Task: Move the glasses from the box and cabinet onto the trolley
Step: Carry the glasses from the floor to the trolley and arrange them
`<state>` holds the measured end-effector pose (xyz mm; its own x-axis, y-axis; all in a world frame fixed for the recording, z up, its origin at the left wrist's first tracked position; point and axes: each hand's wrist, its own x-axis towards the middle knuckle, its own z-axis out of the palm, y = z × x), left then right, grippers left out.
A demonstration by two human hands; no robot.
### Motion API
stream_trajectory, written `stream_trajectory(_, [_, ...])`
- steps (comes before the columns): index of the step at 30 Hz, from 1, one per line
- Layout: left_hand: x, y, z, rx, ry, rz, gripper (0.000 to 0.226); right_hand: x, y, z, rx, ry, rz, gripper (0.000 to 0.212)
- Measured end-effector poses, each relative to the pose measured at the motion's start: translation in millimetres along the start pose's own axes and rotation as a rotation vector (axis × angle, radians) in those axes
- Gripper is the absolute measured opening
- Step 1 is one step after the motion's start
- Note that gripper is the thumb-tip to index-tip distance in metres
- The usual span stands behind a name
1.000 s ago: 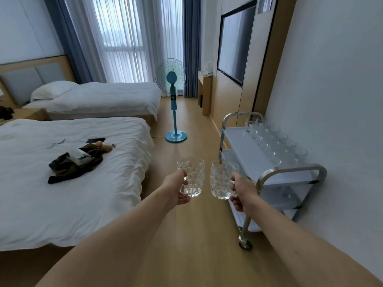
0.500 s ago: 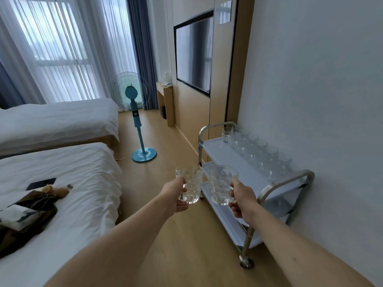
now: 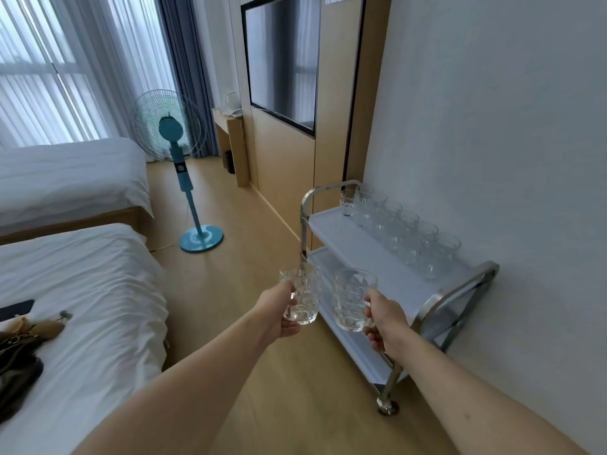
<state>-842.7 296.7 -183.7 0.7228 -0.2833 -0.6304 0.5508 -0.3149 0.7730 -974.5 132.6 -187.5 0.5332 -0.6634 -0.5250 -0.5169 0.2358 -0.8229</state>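
My left hand [image 3: 279, 315] grips a clear dimpled glass mug [image 3: 303, 295] by its side. My right hand [image 3: 386, 320] grips a second glass mug [image 3: 351, 300] by its handle. Both mugs are upright and held side by side in front of the white two-shelf trolley [image 3: 354, 247], which stands against the right wall. Several glasses [image 3: 407, 234] stand in rows along the wall side of the trolley's top shelf. The box and cabinet are out of view.
A bed [image 3: 82, 290] with dark clothing [image 3: 19, 349] on it fills the left. A second bed [image 3: 65, 172] lies behind it. A teal standing fan [image 3: 177, 152] stands on the wooden floor [image 3: 230, 274] between beds and wall. A television [image 3: 282, 57] hangs on the wooden wall panel.
The view has swung right and closer to the trolley. Both hands still hold their mugs, now nearer the trolley's near end.
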Motion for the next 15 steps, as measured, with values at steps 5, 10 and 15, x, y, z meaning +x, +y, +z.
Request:
stream_trajectory(5, [45.6,27.4,-6.4,0.008,0.009,0.013,0.03,45.3,-23.5,20.5,-0.006,-0.01,-0.025,0.031])
stream_trajectory(10, [102.9,71.5,-3.2,0.053,0.029,0.008,0.032,108.2,-58.1,41.6,0.011,-0.016,-0.03,0.031])
stream_trajectory(15, [159.5,129.6,4.5,0.081,0.039,0.005,0.032,171.6,-100.5,57.4,0.021,-0.013,-0.02,0.029])
